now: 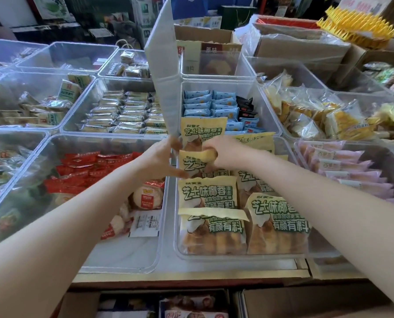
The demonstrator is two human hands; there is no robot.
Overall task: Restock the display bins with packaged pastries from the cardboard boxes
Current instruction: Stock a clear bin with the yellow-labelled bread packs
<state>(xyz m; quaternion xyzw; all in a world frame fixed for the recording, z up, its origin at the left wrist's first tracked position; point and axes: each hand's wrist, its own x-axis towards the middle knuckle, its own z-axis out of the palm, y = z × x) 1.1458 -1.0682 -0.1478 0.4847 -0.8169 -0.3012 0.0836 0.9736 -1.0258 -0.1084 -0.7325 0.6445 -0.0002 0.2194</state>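
Arranging yellow pastry packs in the front bin

My right hand [216, 154] has its grip clamped on the top edge of one yellow pack [192, 161] at the back of the clear bin [214, 255], and my left hand [161, 157] rests open beside it, fingers spread, thumb touching the pack's left side. More yellow packs already lie in this bin in overlapping rows toward me. To do this well, I think I should stand the pack upright behind the others, label forward, and press it gently so the pastry is not crushed. A white divider [162, 72] stands just behind my left hand. The surface carries many clear bins: red packs [81, 168] to the left, blue packs [209, 104] behind, pink packs [347, 166] to the right. Cardboard boxes [299, 44] stand at the back, and another open box [145, 304] is below the surface edge.
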